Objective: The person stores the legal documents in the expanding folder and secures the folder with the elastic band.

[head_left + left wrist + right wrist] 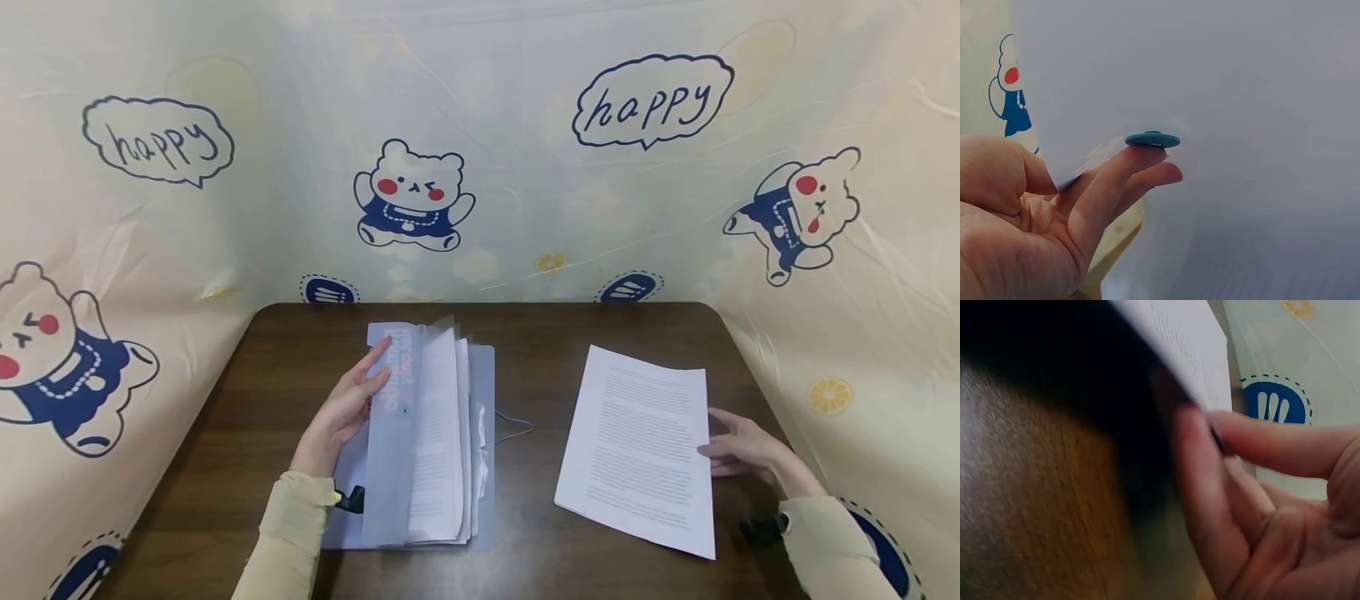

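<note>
A pale blue document folder (392, 467) lies on the left half of the table, its front flap lifted and bent over printed sheets (442, 433) and clear sleeves. My left hand (351, 407) pinches the flap's left edge between thumb and fingers. In the left wrist view, a round teal button (1152, 139) on the flap sits right at a fingertip of this hand. To the right, a printed paper (641, 450) slants with its right side raised. My right hand (746, 450) pinches that right edge, thumb on the printed face and fingers behind, as the right wrist view shows.
A thin string (517, 427) loops out from the folder's right side. The dark wooden table (525, 533) ends at a patterned cloth (517, 192) at the back and sides. Dark wrist straps (765, 529) are worn at both cuffs.
</note>
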Motion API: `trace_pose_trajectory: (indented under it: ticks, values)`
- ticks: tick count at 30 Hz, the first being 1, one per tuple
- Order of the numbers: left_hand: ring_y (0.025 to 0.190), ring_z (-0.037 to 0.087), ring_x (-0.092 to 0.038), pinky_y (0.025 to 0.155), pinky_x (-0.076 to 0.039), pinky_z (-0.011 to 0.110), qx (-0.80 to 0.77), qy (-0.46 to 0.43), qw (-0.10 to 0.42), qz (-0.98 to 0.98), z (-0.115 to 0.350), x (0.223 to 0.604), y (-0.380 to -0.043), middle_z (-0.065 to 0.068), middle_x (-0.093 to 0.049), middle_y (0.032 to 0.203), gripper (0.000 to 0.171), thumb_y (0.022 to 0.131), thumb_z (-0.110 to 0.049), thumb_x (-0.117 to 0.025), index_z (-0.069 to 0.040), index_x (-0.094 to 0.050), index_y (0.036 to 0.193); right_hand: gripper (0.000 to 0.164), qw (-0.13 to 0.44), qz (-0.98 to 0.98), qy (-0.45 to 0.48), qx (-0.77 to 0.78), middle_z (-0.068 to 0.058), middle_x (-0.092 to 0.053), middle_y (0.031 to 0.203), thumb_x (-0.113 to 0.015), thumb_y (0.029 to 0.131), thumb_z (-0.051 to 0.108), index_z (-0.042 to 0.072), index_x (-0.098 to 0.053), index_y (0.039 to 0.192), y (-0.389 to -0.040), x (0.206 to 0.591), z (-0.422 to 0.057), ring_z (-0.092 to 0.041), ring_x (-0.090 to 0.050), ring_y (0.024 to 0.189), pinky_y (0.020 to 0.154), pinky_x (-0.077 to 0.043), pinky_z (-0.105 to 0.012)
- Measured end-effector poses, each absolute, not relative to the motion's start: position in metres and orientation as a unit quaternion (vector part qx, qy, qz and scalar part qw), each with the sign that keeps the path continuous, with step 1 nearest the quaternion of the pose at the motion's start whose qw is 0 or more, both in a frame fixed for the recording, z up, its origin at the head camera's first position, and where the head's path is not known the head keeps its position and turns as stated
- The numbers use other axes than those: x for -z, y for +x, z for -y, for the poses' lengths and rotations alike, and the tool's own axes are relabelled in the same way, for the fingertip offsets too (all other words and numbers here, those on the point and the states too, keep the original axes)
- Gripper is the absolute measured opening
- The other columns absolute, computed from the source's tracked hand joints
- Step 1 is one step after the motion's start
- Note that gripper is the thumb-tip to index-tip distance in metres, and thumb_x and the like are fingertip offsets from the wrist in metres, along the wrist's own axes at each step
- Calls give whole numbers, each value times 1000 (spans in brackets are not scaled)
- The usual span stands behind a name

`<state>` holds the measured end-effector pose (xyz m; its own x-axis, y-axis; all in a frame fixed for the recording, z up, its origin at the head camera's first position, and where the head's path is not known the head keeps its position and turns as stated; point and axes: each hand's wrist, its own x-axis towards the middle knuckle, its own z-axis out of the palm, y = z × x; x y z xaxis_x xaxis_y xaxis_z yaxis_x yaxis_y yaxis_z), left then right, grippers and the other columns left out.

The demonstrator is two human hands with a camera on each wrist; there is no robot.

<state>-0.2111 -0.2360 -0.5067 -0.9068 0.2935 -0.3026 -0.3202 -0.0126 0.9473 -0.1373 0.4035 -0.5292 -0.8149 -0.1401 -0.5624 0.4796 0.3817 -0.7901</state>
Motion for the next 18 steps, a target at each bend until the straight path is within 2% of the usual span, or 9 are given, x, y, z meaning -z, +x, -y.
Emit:
trace_pose_trajectory:
  ticks: [2,4,6,10,11,13,15,17,18]
  values:
    - [100,0,-70,87,-59,20,-712,-13,214,-669,237,505,-211,2,-46,160,67,120,-29,-46,-39,-13,177,102,293,-758,95,575,-12,-79,117,-66,104,-1,-12,14,167,-136,530,-405,-17,-82,86,80,-70,-36]
    - [98,1,-71,86,-60,20,-712,-17,214,-669,237,504,-211,-4,-52,147,67,120,-29,-47,-39,-14,177,102,299,-737,73,602,-7,-79,119,-64,106,0,-10,18,167,-134,530,-405,-17,-82,91,82,-70,-36]
    - [99,2,-71,86,-59,20,-709,-19,215,-672,237,504,-211,-1,-51,151,67,119,-30,-47,-40,-15,177,102,300,-716,47,628,-3,-79,120,-61,108,0,-7,22,167,-132,529,-405,-17,-82,96,85,-69,-36]
    - [103,2,-69,87,-57,21,-702,-16,217,-678,237,503,-212,9,-30,173,67,120,-30,-46,-41,-13,177,99,290,-687,-7,667,3,-81,120,-57,110,-2,-6,24,166,-131,523,-400,-18,-83,101,87,-69,-36]
    - [102,2,-69,86,-57,21,-701,-15,217,-679,238,503,-212,9,-33,171,67,120,-30,-46,-41,-14,177,98,287,-681,-17,674,4,-82,120,-56,110,-3,-6,25,166,-131,521,-399,-18,-83,101,86,-69,-36]
    - [101,2,-69,86,-58,21,-704,-13,217,-676,238,503,-212,4,-47,161,67,120,-29,-46,-40,-13,177,97,283,-677,-30,679,4,-82,120,-55,110,-4,-6,25,166,-131,515,-396,-19,-84,99,85,-69,-36]
    - [98,2,-71,84,-58,21,-707,-12,217,-673,239,503,-212,-5,-61,141,67,120,-29,-46,-40,-14,177,96,281,-673,-40,683,3,-83,120,-54,110,-5,-6,25,165,-131,510,-394,-21,-84,96,84,-69,-36]
    - [96,2,-72,83,-59,21,-709,-11,218,-671,239,503,-212,-12,-64,126,67,119,-29,-46,-39,-13,177,96,278,-672,-46,685,2,-83,119,-54,110,-5,-6,25,165,-130,504,-392,-22,-84,93,82,-69,-36]
    - [97,2,-72,83,-59,21,-709,-10,218,-671,239,503,-212,-12,-64,127,67,119,-29,-47,-39,-13,177,96,277,-673,-48,684,2,-83,119,-54,110,-5,-6,25,165,-130,501,-391,-23,-85,93,82,-69,-36]
